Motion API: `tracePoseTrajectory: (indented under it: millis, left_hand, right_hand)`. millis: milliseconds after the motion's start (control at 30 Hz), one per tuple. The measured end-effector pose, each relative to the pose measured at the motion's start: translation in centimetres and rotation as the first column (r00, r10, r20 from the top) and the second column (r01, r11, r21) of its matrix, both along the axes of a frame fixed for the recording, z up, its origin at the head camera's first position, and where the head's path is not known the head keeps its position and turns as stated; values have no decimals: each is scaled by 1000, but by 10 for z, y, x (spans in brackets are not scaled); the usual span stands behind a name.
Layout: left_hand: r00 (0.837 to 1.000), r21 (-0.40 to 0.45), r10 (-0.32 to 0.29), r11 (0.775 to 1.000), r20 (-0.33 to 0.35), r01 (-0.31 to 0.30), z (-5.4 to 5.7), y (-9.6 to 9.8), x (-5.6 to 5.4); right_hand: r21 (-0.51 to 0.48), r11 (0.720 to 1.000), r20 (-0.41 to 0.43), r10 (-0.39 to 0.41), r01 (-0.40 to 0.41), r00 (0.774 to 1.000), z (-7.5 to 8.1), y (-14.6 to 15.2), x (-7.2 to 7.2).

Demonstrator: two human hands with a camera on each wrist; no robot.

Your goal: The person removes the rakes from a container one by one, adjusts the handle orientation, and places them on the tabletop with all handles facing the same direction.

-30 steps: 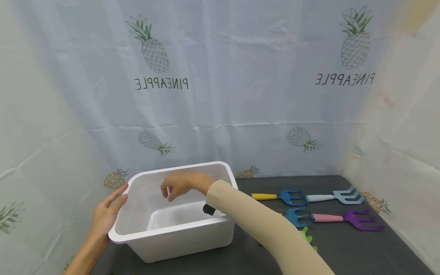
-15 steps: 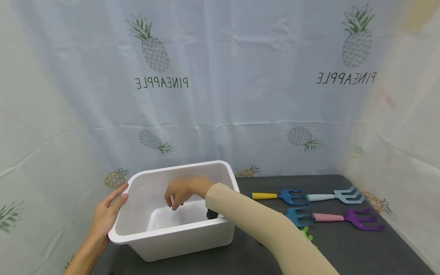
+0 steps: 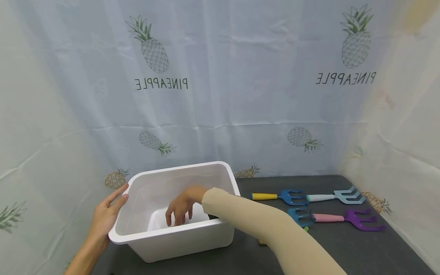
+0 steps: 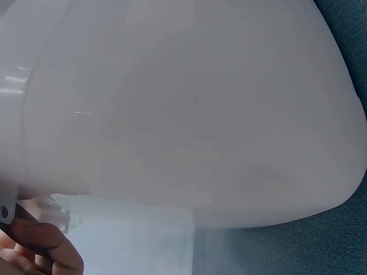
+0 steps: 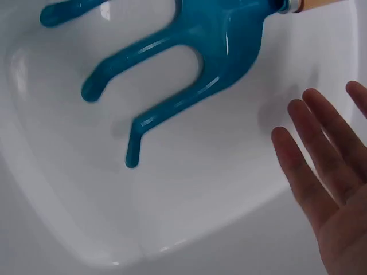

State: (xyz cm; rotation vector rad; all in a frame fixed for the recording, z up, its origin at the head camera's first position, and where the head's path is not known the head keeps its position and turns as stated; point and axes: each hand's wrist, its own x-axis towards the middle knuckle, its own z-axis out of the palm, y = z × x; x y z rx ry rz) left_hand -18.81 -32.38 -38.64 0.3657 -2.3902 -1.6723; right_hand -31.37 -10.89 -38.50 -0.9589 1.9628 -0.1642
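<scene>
A white plastic tub (image 3: 172, 240) stands on the dark table, its opening tipped slightly toward me. At its left end my left hand (image 3: 106, 214) grips the rim, thumb and fingertips at the edge. My right hand (image 3: 182, 208), its arm in a beige sleeve, reaches down inside the tub with fingers spread and pointing down. In the right wrist view a teal hand rake (image 5: 223, 46) lies in the tub, its handle running out of frame. The right fingers (image 5: 312, 143) are apart from it and hold nothing. The tub's outer wall (image 4: 200, 114) fills the left wrist view.
Right of the tub lie several hand rakes: blue with a yellow handle (image 3: 264, 196), light blue with a white handle (image 3: 320, 198), purple with a pink handle (image 3: 328, 217), and another blue one (image 3: 298, 218) partly behind the sleeve. A pineapple-print curtain (image 3: 220, 95) surrounds the table.
My right hand has gone lower into the tub, and its fingers have spread from a loose pinch. The left hand and the tub stay in place.
</scene>
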Motion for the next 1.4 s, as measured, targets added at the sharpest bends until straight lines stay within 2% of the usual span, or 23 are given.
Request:
tracePoseTrajectory:
  millis: [167, 400, 467, 667, 833, 933, 1033, 1133, 1200, 1400]
  left_hand:
    - [1000, 24, -6, 1000, -30, 7, -1, -1, 0]
    - [1000, 37, -12, 999, -19, 13, -2, -2, 0]
    - [1000, 47, -12, 999, -18, 13, -2, -2, 0]
    - [1000, 17, -13, 1000, -23, 13, 1, 0, 0]
    - [1000, -17, -12, 1000, -4, 12, 0, 0, 0]
    - [1000, -23, -11, 1000, 7, 11, -1, -1, -1]
    - [1000, -26, -7, 1000, 16, 8, -1, -1, -2]
    - [1000, -24, -6, 1000, 12, 6, -1, -1, -2]
    - [1000, -19, -10, 1000, 6, 11, -1, -1, -2]
    - [1000, -22, -16, 1000, 0, 16, 1, -1, -2]
  right_hand:
    - [22, 996, 161, -88, 85, 983, -4, 3, 1]
    - [54, 988, 340, -155, 145, 927, -12, 2, 6]
    - [74, 985, 358, -169, 153, 918, -12, 1, 8]
    - [100, 985, 374, -169, 142, 912, -13, 0, 10]
    - [126, 980, 427, -196, 157, 882, -13, 2, 10]
    - [141, 980, 396, -186, 140, 899, -13, 2, 11]
    - [133, 987, 299, -125, 89, 946, -14, 1, 12]
    - [117, 992, 216, -65, 40, 974, -15, -1, 16]
    - [115, 993, 183, -45, 25, 982, -14, -2, 19]
    - [68, 998, 164, -27, 16, 986, -7, -1, 21]
